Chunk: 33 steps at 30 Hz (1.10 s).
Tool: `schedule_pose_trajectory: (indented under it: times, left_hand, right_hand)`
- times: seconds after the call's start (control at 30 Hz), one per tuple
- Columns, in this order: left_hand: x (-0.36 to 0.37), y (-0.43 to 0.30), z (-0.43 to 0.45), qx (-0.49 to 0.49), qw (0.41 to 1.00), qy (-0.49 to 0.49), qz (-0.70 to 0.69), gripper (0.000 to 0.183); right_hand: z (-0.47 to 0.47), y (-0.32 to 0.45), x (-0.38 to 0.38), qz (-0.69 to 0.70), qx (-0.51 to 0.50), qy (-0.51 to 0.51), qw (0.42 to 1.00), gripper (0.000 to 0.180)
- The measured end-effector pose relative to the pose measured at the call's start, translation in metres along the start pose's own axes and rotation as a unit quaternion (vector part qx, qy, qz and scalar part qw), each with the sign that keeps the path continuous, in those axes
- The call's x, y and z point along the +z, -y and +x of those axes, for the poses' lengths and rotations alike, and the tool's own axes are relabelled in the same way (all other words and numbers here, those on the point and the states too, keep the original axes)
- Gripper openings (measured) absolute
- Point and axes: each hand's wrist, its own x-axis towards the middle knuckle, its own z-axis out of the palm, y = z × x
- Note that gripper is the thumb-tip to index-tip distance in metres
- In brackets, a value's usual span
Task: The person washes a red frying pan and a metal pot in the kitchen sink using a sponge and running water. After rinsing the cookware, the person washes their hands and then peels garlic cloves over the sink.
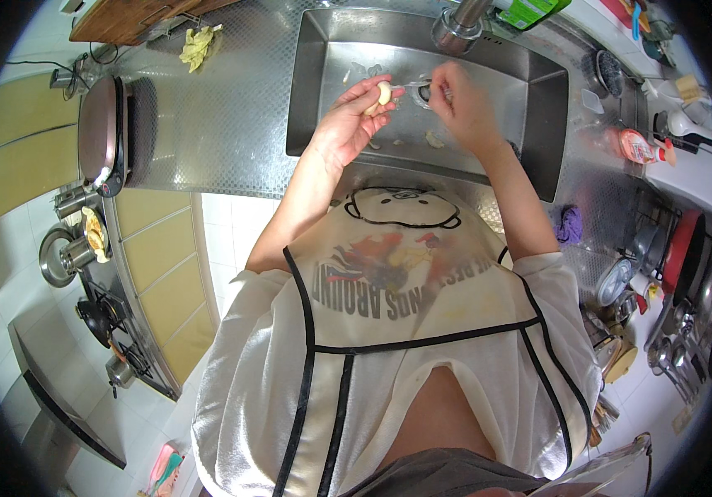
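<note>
Over the stainless steel sink (362,59), my left hand (346,124) holds a pale peeled garlic clove (384,93) between thumb and fingers, with another pale piece lower in the fingers. My right hand (455,102) is blurred, its fingers closed on a thin pale strip (415,84) that reaches towards the clove. Whether the strip is garlic skin or a thin blade is hard to tell. Bits of garlic skin (434,139) lie on the sink floor below. Partly hidden by my right hand is the drain (421,96).
The faucet (455,31) overhangs the sink's far edge. A crumpled yellow cloth or glove (199,46) and an electric griddle (104,136) are on the left counter. To the right are a spray bottle (639,148), a purple cloth (569,225) and a red pan (682,255).
</note>
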Motion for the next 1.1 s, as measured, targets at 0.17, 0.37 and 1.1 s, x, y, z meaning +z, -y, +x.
schedule_pose_trajectory:
  times: [0.17, 0.37, 1.1]
  left_hand:
    - [0.008, -0.001, -0.002, 0.004, 0.999, -0.023, 0.026, 0.029]
    - [0.004, 0.002, 0.007, -0.003, 1.0, -0.015, 0.024, 0.027]
    - [0.05, -0.004, 0.062, -0.015, 0.993, -0.033, 0.111, 0.024]
  right_hand:
    - [0.007, -0.027, -0.002, -0.016, 0.018, -0.092, 0.995, 0.015]
    - [0.02, -0.075, -0.008, 0.007, 0.062, -0.05, 0.997, 0.019]
    - [0.072, -0.13, -0.023, -0.211, 0.004, -0.035, 0.977, 0.021]
